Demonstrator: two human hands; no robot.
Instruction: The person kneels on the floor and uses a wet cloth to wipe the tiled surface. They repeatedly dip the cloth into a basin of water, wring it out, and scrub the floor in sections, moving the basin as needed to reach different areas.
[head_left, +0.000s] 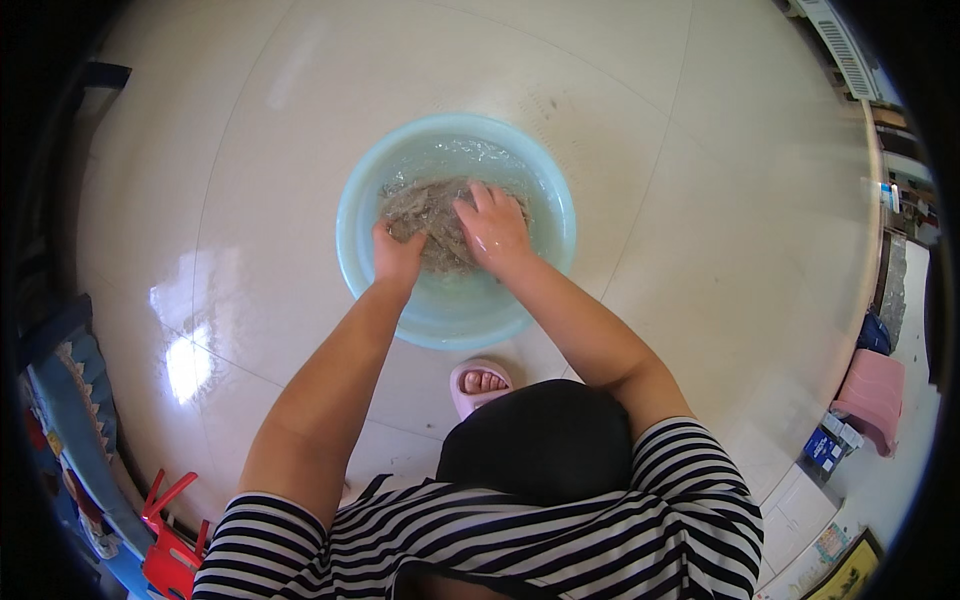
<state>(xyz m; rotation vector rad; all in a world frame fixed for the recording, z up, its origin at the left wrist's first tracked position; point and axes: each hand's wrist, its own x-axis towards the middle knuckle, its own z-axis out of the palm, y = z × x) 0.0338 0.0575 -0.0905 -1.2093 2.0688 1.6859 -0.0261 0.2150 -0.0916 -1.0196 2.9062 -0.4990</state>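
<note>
A light blue plastic basin (457, 341) stands on the floor in front of me, with water in it. Bunched up in the water lies a wet grey-brown cloth (431, 206). On its near left side, my left hand (397, 255) grips the cloth, the fingers partly under water and the thumb on top. My right hand (495, 225) rests on the cloth's right part with its fingers bent over it; whether they close on a fold is hard to make out. Both hands are wet.
Glossy pale tiles (247, 187) surround the basin. My foot in a pink slipper (481, 382) is just before its near rim. A red plastic chair (171, 559) and a blue fabric-covered sofa (82, 450) are at lower left. A pink stool (874, 394) and a blue box (823, 450) are at right.
</note>
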